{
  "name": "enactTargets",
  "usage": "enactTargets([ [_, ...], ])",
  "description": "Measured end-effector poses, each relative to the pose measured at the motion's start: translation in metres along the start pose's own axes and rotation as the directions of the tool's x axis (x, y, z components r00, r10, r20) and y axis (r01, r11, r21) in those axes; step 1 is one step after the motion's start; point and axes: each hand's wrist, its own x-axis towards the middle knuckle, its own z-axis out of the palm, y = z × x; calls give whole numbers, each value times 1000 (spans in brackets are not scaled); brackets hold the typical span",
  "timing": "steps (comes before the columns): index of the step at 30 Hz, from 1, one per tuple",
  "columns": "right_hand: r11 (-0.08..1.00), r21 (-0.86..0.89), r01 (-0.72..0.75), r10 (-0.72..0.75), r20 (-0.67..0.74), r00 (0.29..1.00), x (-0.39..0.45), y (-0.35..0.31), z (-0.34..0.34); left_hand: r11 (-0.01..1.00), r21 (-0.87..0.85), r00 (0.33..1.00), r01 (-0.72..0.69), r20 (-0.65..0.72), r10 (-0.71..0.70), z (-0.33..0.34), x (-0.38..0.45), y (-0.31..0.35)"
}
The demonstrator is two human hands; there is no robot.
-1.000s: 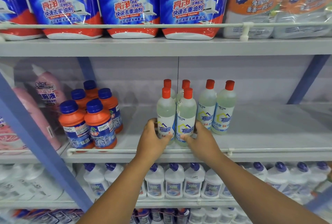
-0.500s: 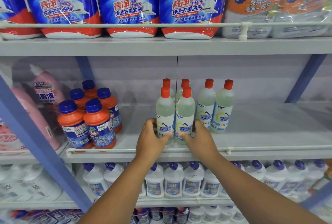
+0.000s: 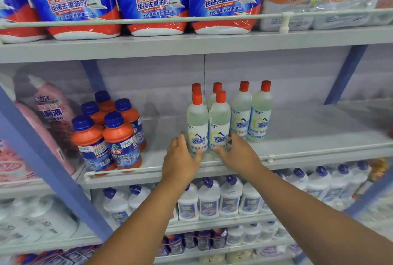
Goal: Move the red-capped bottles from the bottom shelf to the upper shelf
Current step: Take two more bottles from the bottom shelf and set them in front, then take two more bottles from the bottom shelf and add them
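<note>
The fingers (image 3: 180,137) of the left hand (image 3: 180,158) curl round the outer side of the front left red-capped bottle (image 3: 197,124), its thumb across the lower label, and those of the right hand (image 3: 236,152) wrap the front right red-capped bottle (image 3: 219,124) the same way from the other side. Each hand grips low on its bottle, near the base, which probably gives the best control for setting tall narrow bottles upright without tipping. The two sit pressed side by side at the front of the middle shelf (image 3: 308,137), just behind the white guard rail (image 3: 319,154), and appear to rest on the shelf surface, though the hands hide their bases. Behind them two more red caps (image 3: 196,87) show, and just to the right stand two further bottles (image 3: 251,116) of the same kind, so the group reads as rows being built toward the front. Holding a pair at once, one per hand, keeps the rows even. To the left, well apart, stands a cluster of orange bottles (image 3: 106,137) with blue caps. White blue-capped bottles (image 3: 209,201) fill the shelf below. I judge this pair to be at the point of placement; whether more remain lower down cannot be told
</note>
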Motion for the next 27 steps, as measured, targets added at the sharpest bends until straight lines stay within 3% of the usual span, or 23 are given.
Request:
enactTargets([
  [6, 940, -328, 90, -105, -27, 994, -38, 5, 5, 942, 299, 988, -155, 56, 145, -13, -30, -23],
  [9, 886, -450, 113, -96, 60, 994, -61, 7, 2, 915, 374, 987, -154, 98, 126, -19, -54, -29],
  [16, 829, -503, 245, -167, 196, 966, -133, 28, -2, 910, 409, 995, -64, 96, 27, -30, -141, -35],
  [23, 806, -499, 319, -157, 339, 927, -214, 50, 21, 901, 432, 976, 24, 184, -115, -43, -235, -45],
  [27, 784, -500, 367, -162, 406, 899, -238, 40, 34, 899, 434, 978, 68, 151, -147, -57, -262, -58],
])
